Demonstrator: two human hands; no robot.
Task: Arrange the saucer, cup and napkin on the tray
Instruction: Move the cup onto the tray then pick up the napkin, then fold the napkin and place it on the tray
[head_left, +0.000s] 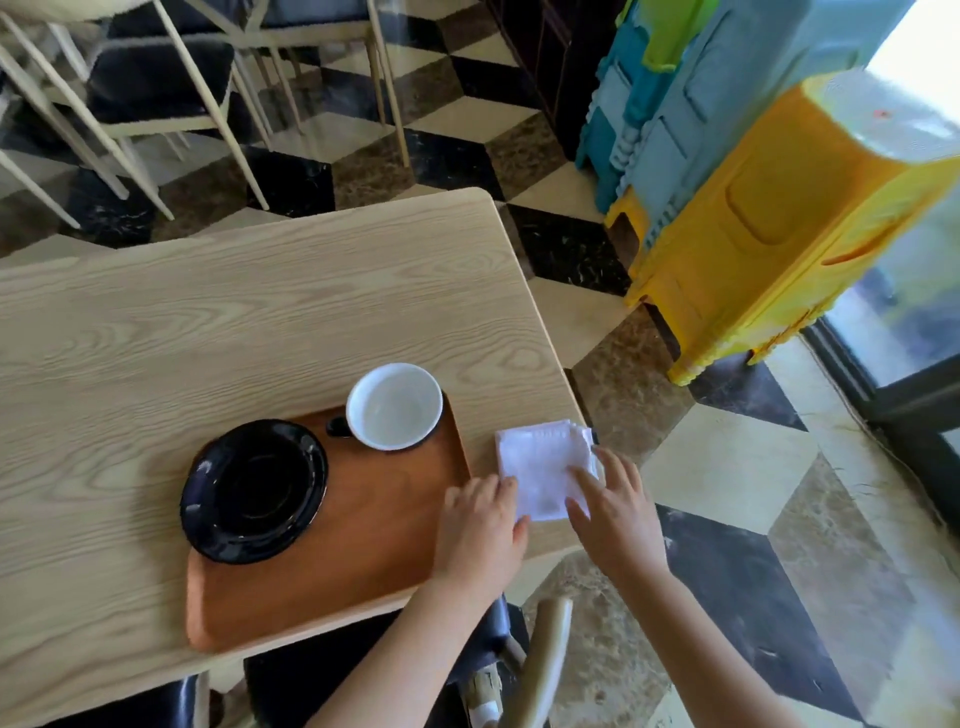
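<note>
While the napkin (543, 467) lies on the surface (208, 332) just beside the tray (374, 525), my left hand (480, 525) and right hand (615, 512) press it open-fingered; I should pinch both edges, keeping folds together.

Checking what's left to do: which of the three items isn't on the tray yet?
The white napkin. It lies on the table right of the tray under both hands, while the black saucer and cup sit on it.
</note>
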